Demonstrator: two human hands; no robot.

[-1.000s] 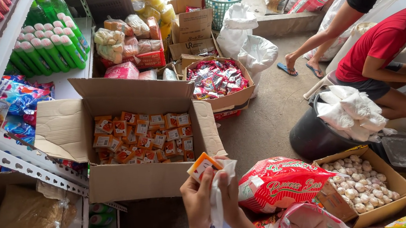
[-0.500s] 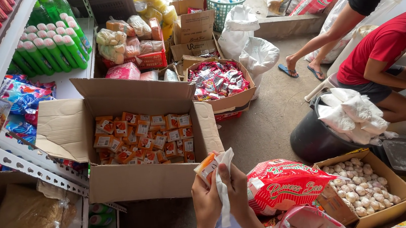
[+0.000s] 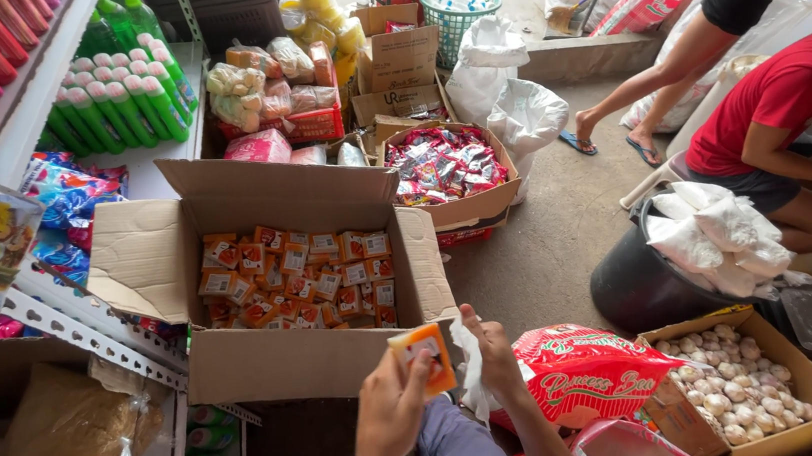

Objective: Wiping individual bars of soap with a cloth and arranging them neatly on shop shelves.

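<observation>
My left hand (image 3: pixel 391 411) holds a small orange packet (image 3: pixel 423 354) upright by its lower edge, just in front of the near wall of a large open cardboard box (image 3: pixel 269 358). Several packets of the same orange and white kind (image 3: pixel 295 275) fill that box. My right hand (image 3: pixel 489 350) is beside the packet and pinches a thin clear plastic bag (image 3: pixel 470 377) that hangs down from its fingers. Both forearms come up from the bottom of the view over my lap.
A red printed sack (image 3: pixel 597 371) and a box of pale round pieces (image 3: pixel 745 388) lie to my right. A box of red wrapped sweets (image 3: pixel 445 164) stands behind. Shelves with green bottles (image 3: pixel 117 108) run along the left. Two people (image 3: pixel 776 109) work at the right beside a black bucket (image 3: pixel 648 283).
Both hands have drifted a little to the left and down. The orange packet now stands more upright in my left hand, and the clear bag hangs from my right.
</observation>
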